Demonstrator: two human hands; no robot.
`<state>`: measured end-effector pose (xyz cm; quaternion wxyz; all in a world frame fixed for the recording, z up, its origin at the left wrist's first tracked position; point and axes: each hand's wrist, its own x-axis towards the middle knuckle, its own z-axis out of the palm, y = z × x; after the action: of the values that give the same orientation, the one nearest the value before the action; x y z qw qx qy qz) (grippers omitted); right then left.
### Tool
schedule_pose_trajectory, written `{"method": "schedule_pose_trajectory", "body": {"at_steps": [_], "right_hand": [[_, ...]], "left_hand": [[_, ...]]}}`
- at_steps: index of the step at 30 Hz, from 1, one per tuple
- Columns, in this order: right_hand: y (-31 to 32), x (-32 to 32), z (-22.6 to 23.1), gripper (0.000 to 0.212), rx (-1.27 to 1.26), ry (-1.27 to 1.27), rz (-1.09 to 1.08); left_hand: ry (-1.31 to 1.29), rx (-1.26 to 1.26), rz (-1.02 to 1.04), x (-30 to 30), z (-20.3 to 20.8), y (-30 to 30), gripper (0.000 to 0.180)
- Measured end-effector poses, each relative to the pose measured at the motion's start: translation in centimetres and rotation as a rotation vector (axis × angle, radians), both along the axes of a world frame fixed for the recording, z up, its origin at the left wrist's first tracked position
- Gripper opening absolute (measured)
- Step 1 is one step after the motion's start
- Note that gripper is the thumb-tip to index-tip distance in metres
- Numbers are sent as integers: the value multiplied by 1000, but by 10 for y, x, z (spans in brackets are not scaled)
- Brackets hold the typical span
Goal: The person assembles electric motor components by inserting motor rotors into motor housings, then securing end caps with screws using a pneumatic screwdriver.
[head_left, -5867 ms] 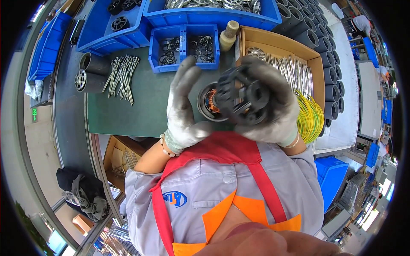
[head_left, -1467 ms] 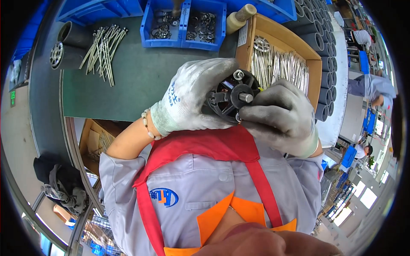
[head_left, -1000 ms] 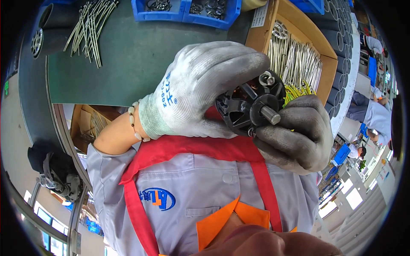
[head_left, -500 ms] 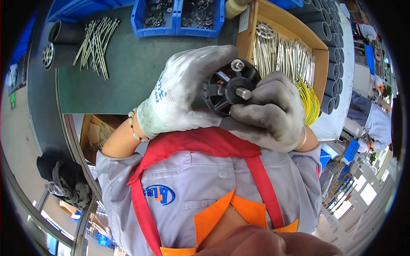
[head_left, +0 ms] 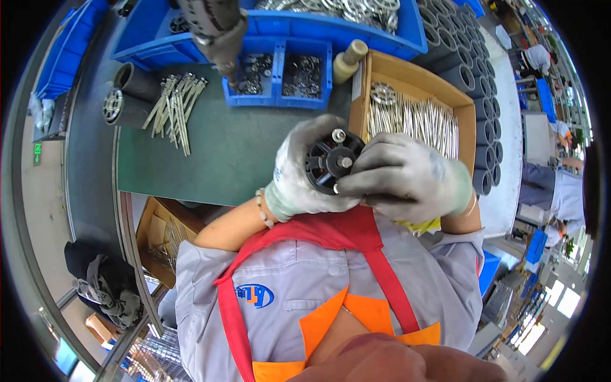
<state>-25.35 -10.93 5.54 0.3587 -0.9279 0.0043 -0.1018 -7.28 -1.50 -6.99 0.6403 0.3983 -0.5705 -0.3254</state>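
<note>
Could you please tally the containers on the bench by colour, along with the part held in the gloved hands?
Blue bins: 3
Brown cardboard box: 1
Black round part held by left hand and right hand: 1
Total: 5

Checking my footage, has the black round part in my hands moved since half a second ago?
Cannot tell: the black round part sits before the cardboard box edge as before; the camera itself shifted.

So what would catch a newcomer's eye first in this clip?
Two gloved hands held up close at the centre: the left hand cups a black round motor part with a metal shaft, and the right hand pinches its front. Behind them on the green bench sit a cardboard box of metal rods and a loose pile of long bolts.
</note>
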Motion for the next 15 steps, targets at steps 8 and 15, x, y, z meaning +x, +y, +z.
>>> {"method": "schedule_pose_trajectory", "body": {"at_steps": [8,15], "right_hand": [[-114,131,-2,59,596,-417,-333],[-77,131,-8,40,668,-740,-458]], "left_hand": [[-170,-45,13,-5,2,3,94],[-193,16,20,-2,4,3,92]]}}
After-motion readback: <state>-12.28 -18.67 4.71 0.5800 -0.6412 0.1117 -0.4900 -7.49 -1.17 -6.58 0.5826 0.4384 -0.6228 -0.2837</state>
